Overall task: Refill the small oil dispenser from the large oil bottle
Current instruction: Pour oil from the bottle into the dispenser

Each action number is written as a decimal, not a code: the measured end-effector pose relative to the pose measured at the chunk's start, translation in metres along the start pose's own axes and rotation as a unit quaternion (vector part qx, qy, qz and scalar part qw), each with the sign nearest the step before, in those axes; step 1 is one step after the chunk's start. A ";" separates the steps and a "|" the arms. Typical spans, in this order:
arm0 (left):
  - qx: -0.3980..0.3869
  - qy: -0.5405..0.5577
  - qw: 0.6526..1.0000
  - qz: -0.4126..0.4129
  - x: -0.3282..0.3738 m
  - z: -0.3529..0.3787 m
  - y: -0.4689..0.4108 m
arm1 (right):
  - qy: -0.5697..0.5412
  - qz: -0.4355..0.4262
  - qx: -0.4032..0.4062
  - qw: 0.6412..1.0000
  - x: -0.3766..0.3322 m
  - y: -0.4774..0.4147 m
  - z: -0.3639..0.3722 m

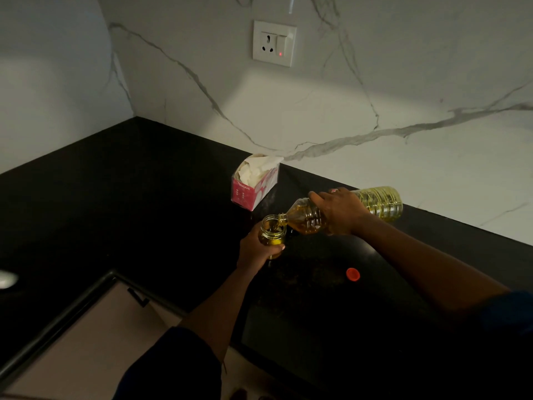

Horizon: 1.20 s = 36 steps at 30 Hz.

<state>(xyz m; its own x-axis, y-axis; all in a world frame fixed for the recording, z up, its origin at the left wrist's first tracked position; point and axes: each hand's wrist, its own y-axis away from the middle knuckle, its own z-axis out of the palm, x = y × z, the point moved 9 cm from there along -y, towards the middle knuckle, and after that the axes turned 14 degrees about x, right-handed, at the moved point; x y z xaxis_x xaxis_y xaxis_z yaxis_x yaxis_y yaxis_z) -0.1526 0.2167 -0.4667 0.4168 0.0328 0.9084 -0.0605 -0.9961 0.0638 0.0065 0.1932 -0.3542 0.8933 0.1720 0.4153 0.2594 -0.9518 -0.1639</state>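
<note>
Your left hand [256, 251] curls round the dispenser [272, 233], holding it upright and open-mouthed over the counter [144, 197]; your right hand [340, 210] wraps the middle of the bottle [380, 202], tipped nearly flat, its mouth at the dispenser's rim with oil running in. The box [255, 181] sits just behind the dispenser against the wall [375, 96]; the cap [352, 274] lies under your right forearm, apart from both hands. The counter's front edge cuts in close below your left wrist; the counter runs wide to your left.
</note>
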 end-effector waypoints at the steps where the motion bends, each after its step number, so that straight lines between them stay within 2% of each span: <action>1: 0.000 0.003 1.000 -0.001 0.000 0.000 0.000 | 0.001 0.000 -0.001 1.000 0.000 0.000 0.000; 36: 0.000 0.015 1.000 -0.022 -0.008 0.005 -0.005 | -0.001 -0.006 0.009 1.000 0.000 -0.002 0.001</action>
<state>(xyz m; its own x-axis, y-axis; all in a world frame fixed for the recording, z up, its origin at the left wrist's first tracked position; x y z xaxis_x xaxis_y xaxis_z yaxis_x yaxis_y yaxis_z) -0.1514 0.2209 -0.4764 0.3913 0.0795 0.9168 -0.0424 -0.9936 0.1042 0.0068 0.1950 -0.3550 0.8911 0.1832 0.4152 0.2759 -0.9451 -0.1750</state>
